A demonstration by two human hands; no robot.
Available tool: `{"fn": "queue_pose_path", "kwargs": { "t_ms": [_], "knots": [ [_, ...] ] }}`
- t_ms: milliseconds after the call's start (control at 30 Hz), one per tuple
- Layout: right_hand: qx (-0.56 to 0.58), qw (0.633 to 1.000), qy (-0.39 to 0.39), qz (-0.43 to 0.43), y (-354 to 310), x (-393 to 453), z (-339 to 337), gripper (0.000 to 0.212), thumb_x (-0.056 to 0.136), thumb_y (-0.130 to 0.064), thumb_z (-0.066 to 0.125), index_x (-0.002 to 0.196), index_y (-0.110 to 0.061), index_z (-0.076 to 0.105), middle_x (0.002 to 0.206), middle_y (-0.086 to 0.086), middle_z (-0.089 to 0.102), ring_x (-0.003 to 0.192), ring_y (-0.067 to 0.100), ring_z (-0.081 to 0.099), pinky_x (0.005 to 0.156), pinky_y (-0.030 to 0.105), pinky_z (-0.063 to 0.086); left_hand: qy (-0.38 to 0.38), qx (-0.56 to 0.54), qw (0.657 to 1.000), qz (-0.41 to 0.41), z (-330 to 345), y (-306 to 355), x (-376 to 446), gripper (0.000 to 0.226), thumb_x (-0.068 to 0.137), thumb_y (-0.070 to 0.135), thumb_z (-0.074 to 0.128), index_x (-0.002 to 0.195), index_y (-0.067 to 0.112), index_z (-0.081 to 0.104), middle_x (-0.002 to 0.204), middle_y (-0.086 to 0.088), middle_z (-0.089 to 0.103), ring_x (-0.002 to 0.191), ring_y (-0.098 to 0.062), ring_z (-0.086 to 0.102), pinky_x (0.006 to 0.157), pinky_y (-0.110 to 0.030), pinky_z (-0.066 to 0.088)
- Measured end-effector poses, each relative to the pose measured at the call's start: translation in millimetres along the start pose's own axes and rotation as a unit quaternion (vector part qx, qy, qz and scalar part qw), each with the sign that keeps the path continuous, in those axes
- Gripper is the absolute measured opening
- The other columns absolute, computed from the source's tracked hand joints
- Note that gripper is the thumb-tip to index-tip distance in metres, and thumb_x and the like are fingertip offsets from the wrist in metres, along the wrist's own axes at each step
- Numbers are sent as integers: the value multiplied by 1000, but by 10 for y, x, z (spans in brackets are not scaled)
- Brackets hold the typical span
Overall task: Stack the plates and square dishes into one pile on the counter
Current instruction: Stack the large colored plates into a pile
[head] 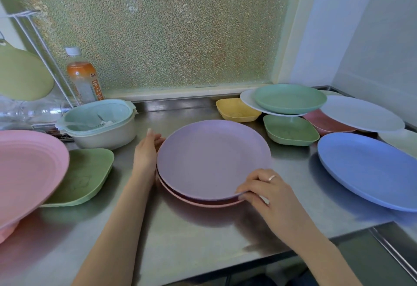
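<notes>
A purple plate (pixel 209 159) lies on top of a pink plate (pixel 198 202) in the middle of the steel counter (pixel 180 240). My left hand (pixel 146 152) holds the purple plate's left rim. My right hand (pixel 264 188) grips its near right rim. A blue plate (pixel 370 170) lies to the right. Behind it are a white plate (pixel 361 113), a teal plate (pixel 290 98) on another white plate, a yellow square dish (pixel 237 109), a green square dish (pixel 291 130) and a red dish (pixel 325 123). At left, a pink plate (pixel 29 172) overlaps a green square dish (pixel 83 177).
A lidded pale tub (pixel 99 123) stands at back left beside a drink bottle (pixel 83 78) and a white wire rack (pixel 45 48). A frosted window (pixel 162 28) runs behind the counter. The counter's front edge (pixel 248 256) is close to me, with a dark gap at the lower right.
</notes>
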State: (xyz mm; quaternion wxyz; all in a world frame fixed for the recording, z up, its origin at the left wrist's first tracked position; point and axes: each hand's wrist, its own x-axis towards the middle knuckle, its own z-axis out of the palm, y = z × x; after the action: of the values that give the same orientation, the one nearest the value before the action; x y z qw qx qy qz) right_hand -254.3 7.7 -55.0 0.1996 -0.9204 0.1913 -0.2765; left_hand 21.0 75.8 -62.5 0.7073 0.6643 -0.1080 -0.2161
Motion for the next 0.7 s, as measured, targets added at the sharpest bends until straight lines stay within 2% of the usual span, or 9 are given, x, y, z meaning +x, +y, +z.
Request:
{"fn": "queue_pose_path", "kwargs": {
  "t_ms": [100,133,200,233,300,367,433,533,700],
  "knots": [
    [-14,999,-49,-6,-5,11,-6,7,88,-30,60,84,-35,64,86,-28,58,90,-7,52,85,20,31,-75,105,991,25,7,6,-11,17,87,30,51,79,18,60,81,0,61,74,-22,51,70,-31,42],
    [-28,998,-58,-1,4,15,6,9,88,-40,55,85,-37,62,90,-29,58,91,-9,52,87,23,27,-90,93,991,20,1,-4,-12,13,85,23,55,88,16,65,84,0,63,74,-22,55,68,-29,44],
    [-20,998,-49,21,38,10,35,24,85,-56,44,87,-39,61,98,-32,58,101,-12,50,96,27,23,-97,33,995,2,-1,-16,-12,28,86,6,55,112,10,65,97,-4,68,85,-21,63,75,-31,50],
    [10,999,-27,39,53,22,48,29,84,-58,43,88,-39,64,105,-32,58,109,-12,47,101,28,22,-97,27,995,5,-7,-12,-10,33,86,0,51,114,11,65,97,-4,69,87,-21,64,78,-32,51],
    [87,991,41,91,85,92,75,27,90,-52,46,100,-38,66,127,-24,51,125,-7,38,104,20,22,-115,33,993,16,-2,-6,-26,40,83,-6,46,93,22,73,80,4,73,75,-15,66,70,-28,52],
    [155,968,76,181,134,191,113,34,95,-42,43,125,-33,54,141,-20,37,135,-2,29,103,9,19,-124,42,991,22,-1,-4,-40,48,81,-5,47,70,31,76,67,10,72,61,-9,65,60,-23,53],
    [167,953,51,247,190,267,168,45,99,-34,39,143,-28,33,150,-19,22,140,1,17,105,13,14,-123,46,991,19,10,-13,-47,40,80,-1,51,77,29,77,71,7,73,60,-8,65,55,-19,53],
    [151,951,35,268,246,336,238,53,100,-18,35,150,-21,15,158,-13,5,143,3,7,104,12,6,-120,51,991,24,29,-33,-51,28,81,4,55,90,21,75,79,1,73,62,-9,63,55,-19,50],
    [131,952,39,276,320,386,254,58,96,-5,30,150,-17,13,158,-7,7,144,7,6,106,13,4,-110,56,992,23,39,-50,-33,31,82,9,53,83,29,76,84,3,76,71,-13,67,67,-27,53]
  ]
}}
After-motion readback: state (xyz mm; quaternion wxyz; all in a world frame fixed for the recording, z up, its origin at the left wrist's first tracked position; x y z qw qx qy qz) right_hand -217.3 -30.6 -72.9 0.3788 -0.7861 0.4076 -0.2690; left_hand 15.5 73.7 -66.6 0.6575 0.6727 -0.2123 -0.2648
